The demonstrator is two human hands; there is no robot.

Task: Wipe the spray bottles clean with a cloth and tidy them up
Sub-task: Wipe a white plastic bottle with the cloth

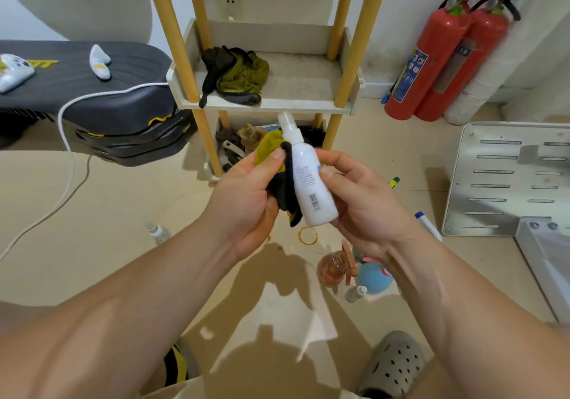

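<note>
My right hand [361, 201] grips a white spray bottle [308, 179] with a clear cap, held upright and tilted a little left, label with a barcode facing me. My left hand [246, 201] holds a bunched yellow-green and black cloth [285, 179] pressed against the bottle's left side. More bottles stand on the floor: a small clear one [158, 232] at the left, an amber one [331, 267], a round blue one [374, 277], a small white one [354, 293] and a white one with a blue cap [427, 224] at the right.
A white shelf unit with wooden posts [308, 84] stands ahead; a second green-black cloth [237, 75] lies on it, clutter below. Two red fire extinguishers [431, 59] lean at the wall. A metal panel [505, 179] lies right, a black bench [92, 96] and white cable left.
</note>
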